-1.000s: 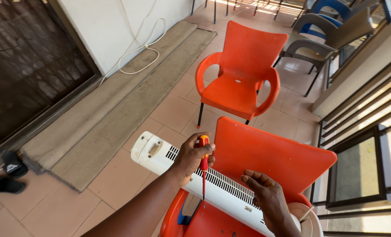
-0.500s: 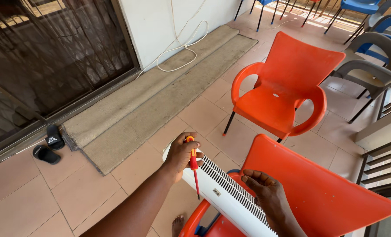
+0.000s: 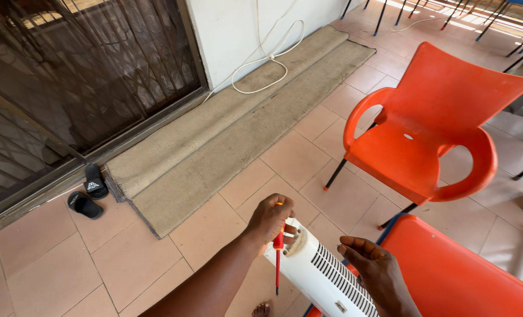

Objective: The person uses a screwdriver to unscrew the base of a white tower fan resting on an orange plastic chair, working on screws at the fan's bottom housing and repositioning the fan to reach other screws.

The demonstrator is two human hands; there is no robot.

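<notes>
Screwdriver [image 3: 278, 258] point-down in left hand [image 3: 270, 218] | right hand [image 3: 372, 265] on heater [image 3: 323, 276]

Red screwdriver [image 3: 278, 258]; white slotted heater [image 3: 323, 276]; orange chair [image 3: 426, 129]; black sandals [image 3: 88, 191]; beige mat [image 3: 238, 129]; pinkish tiles [image 3: 126, 258]

The long white slatted plastic heater [image 3: 326, 276] lies across the near orange plastic chair [image 3: 461, 276]. The left hand [image 3: 268, 218], holding a red-handled screwdriver [image 3: 278, 258], sits at its far end; the right hand [image 3: 376, 273] rests on its right side. Behind stands a second orange plastic armchair [image 3: 426, 126]. To the left, a long beige fabric mat [image 3: 226, 141] runs along the wall, with a pair of black rubber slippers [image 3: 88, 194] at its left end and a coiled white cable [image 3: 270, 64] on its far part.
</notes>
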